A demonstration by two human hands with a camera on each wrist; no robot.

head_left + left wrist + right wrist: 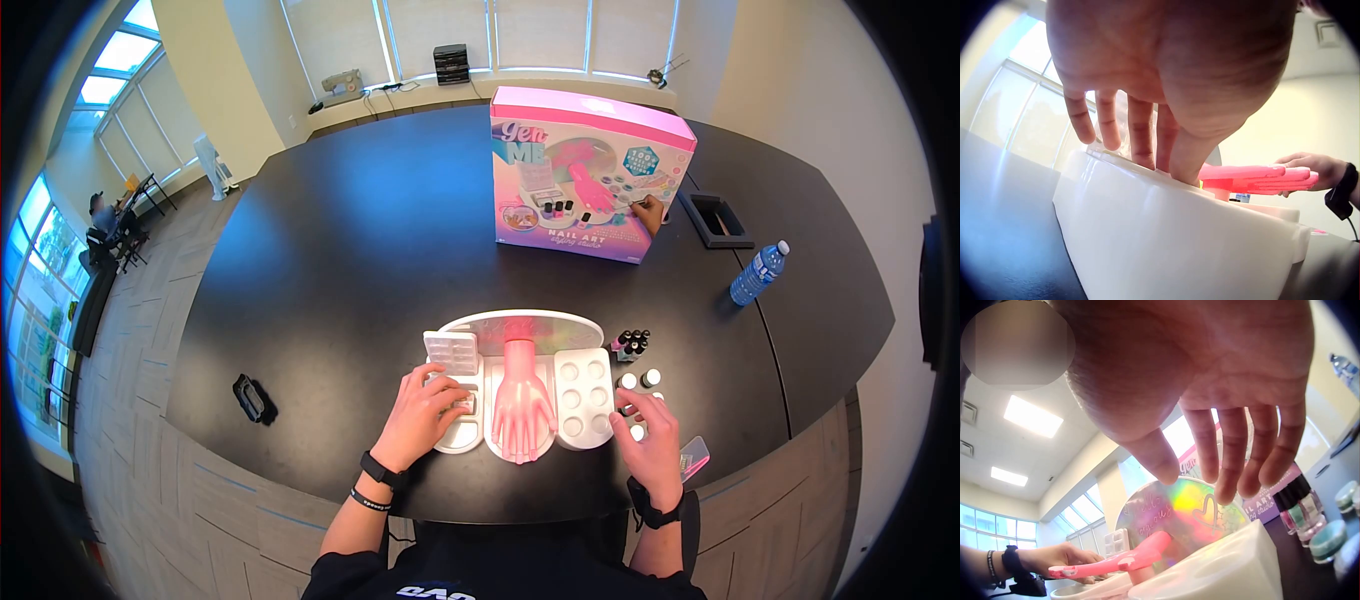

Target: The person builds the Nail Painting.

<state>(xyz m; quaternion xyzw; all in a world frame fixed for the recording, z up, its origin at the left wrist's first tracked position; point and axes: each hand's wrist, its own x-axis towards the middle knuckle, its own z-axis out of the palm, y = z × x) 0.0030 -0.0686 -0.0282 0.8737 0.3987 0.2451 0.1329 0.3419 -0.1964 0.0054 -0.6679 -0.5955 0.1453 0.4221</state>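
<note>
A white nail art station [572, 398] stands on the table, with a pink model hand [521, 400] in its middle and a shiny backboard [1197, 503] behind. My left hand [417, 412] reaches down into its left compartment. The thumb and fingers pinch a small clear case [466, 402] there; the fingertips are hidden behind the white wall in the left wrist view. My right hand [648, 445] hovers beside the station's right tray with fingers loosely bent and nothing in them. Under and beside it are several small white-lidded jars [651, 378].
Several black-capped nail polish bottles [630, 345] stand right of the station. Farther back are a pink product box [590, 180], a water bottle [760, 273] and a table socket box [716, 220]. A black object [254, 399] lies at left, a pink-edged clear packet [694, 458] at the right edge.
</note>
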